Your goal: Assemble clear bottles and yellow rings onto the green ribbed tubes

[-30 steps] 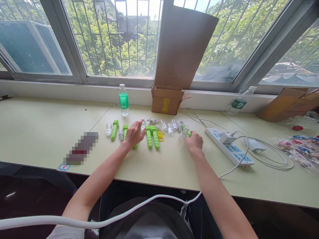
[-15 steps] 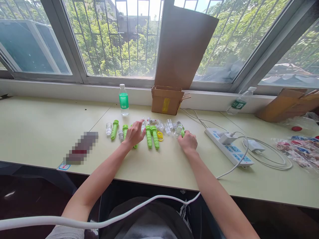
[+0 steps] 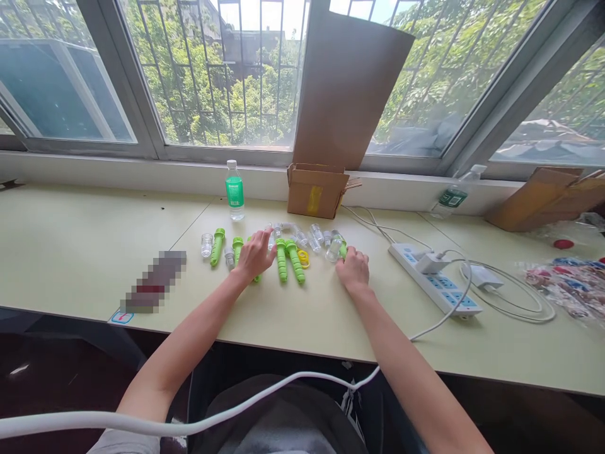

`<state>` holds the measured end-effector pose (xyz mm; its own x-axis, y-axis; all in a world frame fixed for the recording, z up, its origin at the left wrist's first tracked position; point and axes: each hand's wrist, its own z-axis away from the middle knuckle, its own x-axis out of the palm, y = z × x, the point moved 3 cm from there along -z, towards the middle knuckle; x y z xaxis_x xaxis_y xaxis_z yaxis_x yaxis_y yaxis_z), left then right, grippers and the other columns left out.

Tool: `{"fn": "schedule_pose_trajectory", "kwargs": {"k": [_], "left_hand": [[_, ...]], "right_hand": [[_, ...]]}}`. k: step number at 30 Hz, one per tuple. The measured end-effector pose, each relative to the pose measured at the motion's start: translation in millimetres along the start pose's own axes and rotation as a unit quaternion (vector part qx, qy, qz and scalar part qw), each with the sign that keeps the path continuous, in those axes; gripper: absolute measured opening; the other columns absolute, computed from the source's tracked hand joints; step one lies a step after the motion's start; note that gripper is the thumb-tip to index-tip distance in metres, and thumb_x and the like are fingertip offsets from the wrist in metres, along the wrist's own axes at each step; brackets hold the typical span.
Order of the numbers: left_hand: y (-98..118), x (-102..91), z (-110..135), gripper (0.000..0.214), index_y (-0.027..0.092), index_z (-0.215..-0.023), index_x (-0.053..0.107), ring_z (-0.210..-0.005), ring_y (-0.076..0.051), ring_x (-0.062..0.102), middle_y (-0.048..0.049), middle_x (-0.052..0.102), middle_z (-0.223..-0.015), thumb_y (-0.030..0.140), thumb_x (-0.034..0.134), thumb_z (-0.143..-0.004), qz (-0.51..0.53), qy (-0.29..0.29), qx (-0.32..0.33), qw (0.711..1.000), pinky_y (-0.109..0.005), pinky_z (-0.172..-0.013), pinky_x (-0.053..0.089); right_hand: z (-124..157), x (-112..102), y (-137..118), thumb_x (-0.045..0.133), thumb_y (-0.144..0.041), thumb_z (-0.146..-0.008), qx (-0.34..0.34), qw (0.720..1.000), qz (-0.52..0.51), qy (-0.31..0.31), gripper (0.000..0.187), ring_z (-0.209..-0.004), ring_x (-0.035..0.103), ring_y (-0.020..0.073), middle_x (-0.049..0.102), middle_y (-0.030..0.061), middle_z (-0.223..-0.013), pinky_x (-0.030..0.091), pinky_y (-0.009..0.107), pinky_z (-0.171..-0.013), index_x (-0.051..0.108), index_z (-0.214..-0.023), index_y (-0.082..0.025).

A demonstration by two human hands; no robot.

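Observation:
My left hand rests over the row of parts, thumb and fingers apart, partly covering a green ridged plastic tube. Beside its thumb, two more green ridged tubes lie close together. My right hand is closed round a green plastic piece, most of which is hidden by the fingers. Just left of that hand stands a clear plastic cup. Several clear cups lie between the hands, with yellow rings in front of them. Further left are a clear cup and a green tube.
A water bottle and a cardboard box stand by the window. To the right lie a power strip with cables and bagged parts. A white cable crosses in front of me. A blurred dark object lies left.
My right hand has shifted slightly left with the green piece. The clear cups between the hands have been pushed left. One green tube now lies more tilted; my left hand stays nearly still.

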<state>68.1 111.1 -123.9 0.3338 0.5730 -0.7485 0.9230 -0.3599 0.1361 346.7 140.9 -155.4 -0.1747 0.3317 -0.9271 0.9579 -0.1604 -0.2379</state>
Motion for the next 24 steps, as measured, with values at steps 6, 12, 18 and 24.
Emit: {"fn": "schedule_pose_trajectory", "kwargs": {"k": [6, 12, 18, 24], "left_hand": [[-1, 2.2, 0, 0.042, 0.019, -0.126, 0.037, -0.091, -0.025, 0.058, -0.0109, 0.058, -0.104, 0.033, 0.046, -0.087, -0.005, -0.016, 0.003, 1.000, -0.030, -0.057, 0.043], [-2, 3.4, 0, 0.043, 0.018, -0.126, 0.037, -0.094, -0.025, 0.056, -0.0109, 0.056, -0.105, 0.034, 0.046, -0.087, -0.009, -0.022, 0.005, 1.000, -0.032, -0.063, 0.045], [-3, 6.8, 1, 0.041, 0.018, -0.126, 0.036, -0.097, -0.025, 0.054, -0.0112, 0.054, -0.108, 0.034, 0.043, -0.088, -0.018, -0.050, 0.006, 0.999, -0.034, -0.072, 0.046], [-7, 13.8, 3, 0.042, 0.019, -0.125, 0.037, -0.101, -0.025, 0.052, -0.0113, 0.051, -0.111, 0.035, 0.045, -0.087, -0.030, -0.080, 0.004, 0.996, -0.037, -0.084, 0.044]], "right_hand": [[-4, -2, 10, 0.045, -0.016, -0.083, 0.039, 0.999, 0.021, 0.003, 0.039, -0.106, 0.047, 0.0300, 0.055, 0.0178, -0.105, 0.039, 0.037, -0.080, 0.050, -0.122, -0.013], [-6, -3, 18, 0.043, -0.017, -0.084, 0.059, 0.998, 0.029, 0.004, 0.039, -0.106, 0.046, 0.0305, 0.053, 0.0173, -0.105, 0.039, 0.040, -0.081, 0.051, -0.123, -0.015], [-7, -2, 20, 0.043, -0.019, -0.085, 0.067, 0.997, 0.035, -0.011, 0.038, -0.107, 0.045, 0.0302, 0.052, 0.0165, -0.106, 0.038, 0.041, -0.082, 0.050, -0.122, -0.015], [-7, -2, 19, 0.045, -0.024, -0.084, 0.070, 0.997, 0.029, -0.013, 0.040, -0.108, 0.044, 0.0313, 0.052, 0.0172, -0.106, 0.037, 0.041, -0.083, 0.050, -0.122, -0.015]]}}
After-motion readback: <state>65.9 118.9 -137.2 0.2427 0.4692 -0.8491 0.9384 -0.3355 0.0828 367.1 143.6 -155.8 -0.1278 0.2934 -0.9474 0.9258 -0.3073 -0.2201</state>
